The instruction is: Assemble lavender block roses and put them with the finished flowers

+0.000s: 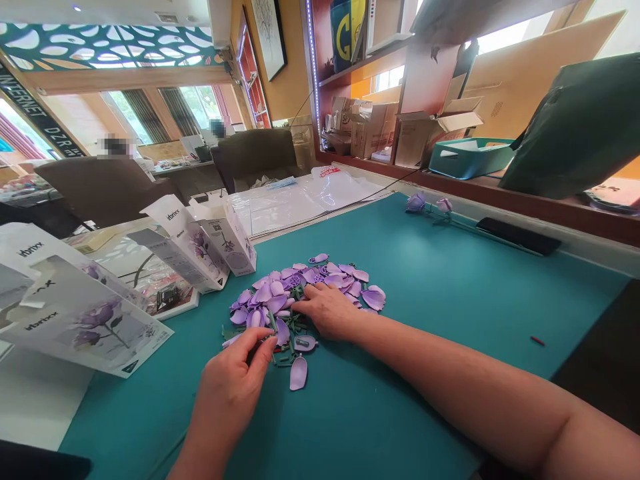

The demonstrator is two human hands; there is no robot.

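A heap of purple plastic petals (270, 293) lies on the teal table mat, with small green pieces (295, 323) mixed in along its near side. My left hand (233, 377) is at the heap's front left edge, thumb and forefinger pinched together; what is between them is too small to make out. Among the pieces in the middle of the pile, my right hand (333, 312) reaches in with thumb and fingers apart, its fingertips partly hidden. One loose petal (299, 373) lies just in front of the heap, and a cupped petal (305, 343) is beside it.
White printed boxes (100, 327) stand on the left, with more boxes (225, 237) behind. Two assembled flowers (416, 202) and a black object (519, 235) lie at the back right. A small red piece (537, 341) is at right. Shelving with a teal basket (467, 158) borders the back.
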